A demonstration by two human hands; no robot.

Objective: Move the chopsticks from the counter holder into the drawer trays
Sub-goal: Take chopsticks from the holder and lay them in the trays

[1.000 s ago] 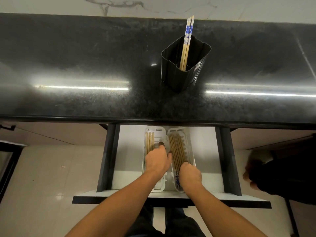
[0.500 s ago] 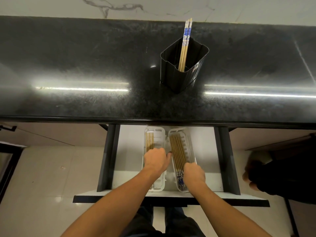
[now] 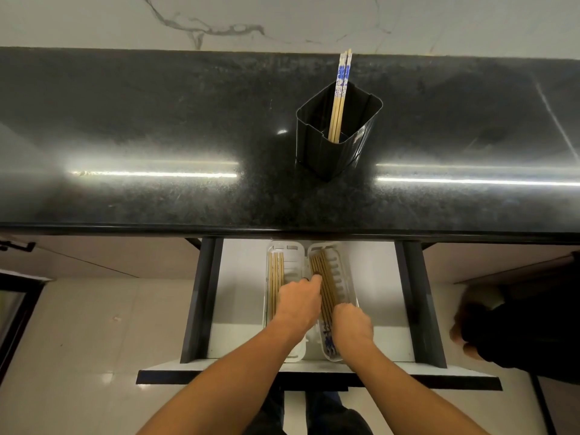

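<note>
The drawer (image 3: 241, 277) is standing open under the front edge of the black table (image 3: 157, 120). In the drawer's middle, a white left tray (image 3: 284, 248) is holding a few pale chopsticks (image 3: 276, 277) lying lengthwise. The left grip (image 3: 296, 304) is hovering over that tray's near half, fingers curled, with a fingertip reaching across onto the darker chopstick bundle (image 3: 326, 287) that is lying in the right tray (image 3: 343, 277) just beside. I cannot tell whether it is pinching anything. Behind the drawer, on the table, a black holder (image 3: 329, 152) is standing with blue-patterned chopsticks (image 3: 340, 98) leaning inside it. The right grip (image 3: 353, 324) is covering the bundle's near end, knuckles up and fingers hidden, so I cannot tell its hold. Right of the drawer, another person's dark sleeve (image 3: 518, 324) is showing.
</note>
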